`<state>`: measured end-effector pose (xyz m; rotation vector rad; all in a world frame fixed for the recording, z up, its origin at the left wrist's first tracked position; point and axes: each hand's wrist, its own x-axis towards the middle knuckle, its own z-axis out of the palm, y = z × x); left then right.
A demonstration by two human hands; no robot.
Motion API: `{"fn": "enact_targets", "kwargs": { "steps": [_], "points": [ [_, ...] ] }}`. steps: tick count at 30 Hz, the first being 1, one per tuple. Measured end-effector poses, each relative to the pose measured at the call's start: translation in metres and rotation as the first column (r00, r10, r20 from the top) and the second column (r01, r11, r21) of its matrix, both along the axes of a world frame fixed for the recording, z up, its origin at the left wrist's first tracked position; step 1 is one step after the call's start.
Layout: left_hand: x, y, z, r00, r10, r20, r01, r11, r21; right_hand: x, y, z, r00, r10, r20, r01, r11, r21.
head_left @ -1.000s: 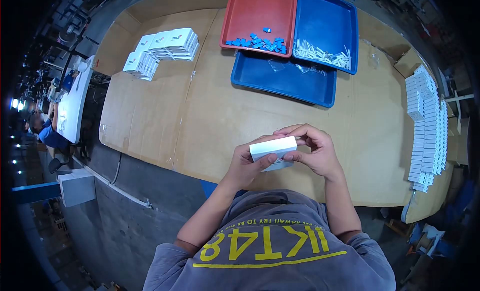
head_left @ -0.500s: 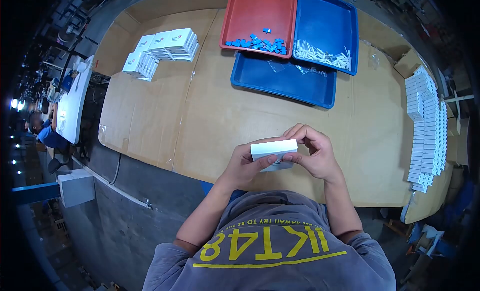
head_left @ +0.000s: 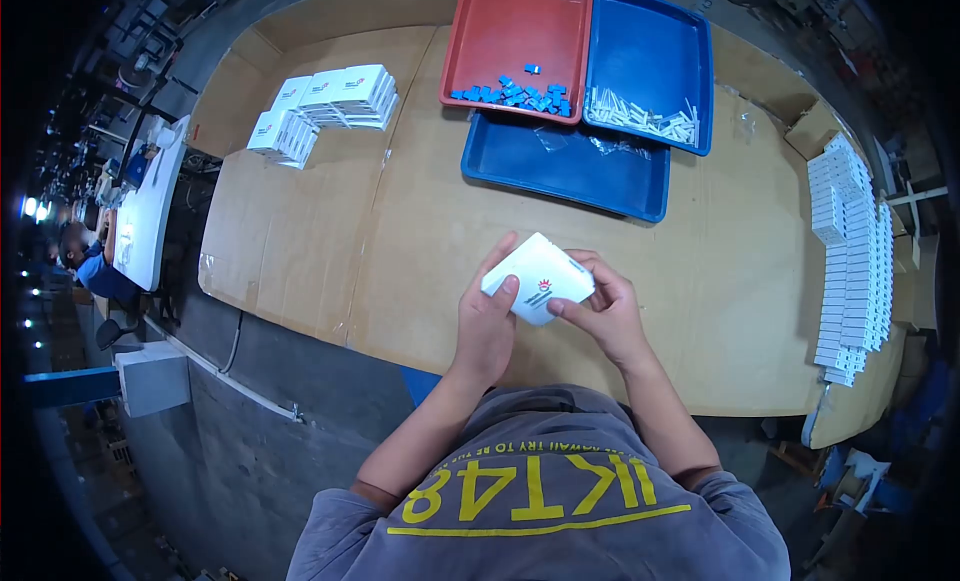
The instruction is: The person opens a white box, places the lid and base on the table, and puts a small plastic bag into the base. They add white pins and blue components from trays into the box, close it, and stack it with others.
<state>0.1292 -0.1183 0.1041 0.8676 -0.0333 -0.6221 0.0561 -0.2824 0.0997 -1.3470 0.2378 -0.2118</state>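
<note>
Between both hands, above the front part of the cardboard-covered table, is a small white box (head_left: 538, 278) with a red logo and dark print on its upper face. My left hand (head_left: 487, 326) grips its left side, thumb lying on the printed face. My right hand (head_left: 610, 316) holds the right side, with the thumb near the lower edge and fingers behind. The box is tilted, one corner pointing away from me. Its underside is hidden by my fingers.
Stacked white boxes (head_left: 335, 96) with the same logo stand at the far left. A red tray (head_left: 515, 31) holds small blue parts, a blue tray (head_left: 650, 51) white sticks. Under them sits another blue tray (head_left: 570, 181). White stacks (head_left: 850, 271) line the right edge. A person (head_left: 100, 271) sits far left.
The box has turned in my hands, so its printed face now shows upward and one corner points away. Both hands have shifted their grip and moved a little left.
</note>
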Motion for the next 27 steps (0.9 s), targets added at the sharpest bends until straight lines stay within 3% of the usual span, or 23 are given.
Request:
{"fn": "enact_targets", "kwargs": {
  "steps": [1,4,7,11,13,16,17,20,22,27],
  "points": [
    [0.002,-0.001,0.003,0.999,0.032,0.026,-0.033,0.999,0.029,0.001,-0.004,-0.002,1.0,-0.017,0.021,0.017,1.0,0.003],
    [0.012,0.009,-0.009,0.983,-0.116,0.143,0.085,0.975,0.207,0.0,-0.017,-0.004,0.995,-0.084,0.062,0.083,0.996,0.025],
    [0.018,0.016,-0.014,0.897,-0.269,0.351,0.093,0.891,0.444,0.003,-0.02,0.016,0.986,-0.155,0.057,0.154,0.988,0.025],
    [0.02,0.014,0.007,0.849,-0.282,0.447,0.146,0.938,0.314,-0.002,-0.019,0.03,0.998,-0.033,-0.046,0.029,0.996,-0.086],
    [0.018,0.011,0.014,0.82,-0.342,0.459,0.241,0.933,0.266,-0.003,-0.013,0.026,1.0,0.015,-0.021,-0.016,1.0,-0.025],
    [0.013,0.013,0.018,0.888,-0.325,0.325,0.273,0.941,0.198,-0.005,-0.013,0.025,0.999,0.046,0.015,-0.047,0.992,0.119],
    [0.013,0.013,0.018,0.878,-0.311,0.365,0.253,0.947,0.198,-0.006,-0.015,0.025,0.999,0.047,0.026,-0.051,0.983,0.177],
    [0.009,0.015,0.02,0.861,-0.273,0.429,0.209,0.959,0.191,-0.014,-0.021,0.025,0.995,0.081,0.051,-0.083,0.995,0.05],
    [0.005,0.012,0.026,0.877,-0.248,0.412,0.191,0.966,0.175,-0.018,-0.022,0.025,0.994,0.074,0.079,-0.077,0.996,0.035],
    [0.006,0.017,0.027,0.783,-0.296,0.547,0.181,0.95,0.255,-0.019,-0.024,0.025,0.984,0.095,0.149,-0.099,0.995,0.02]
  ]
}}
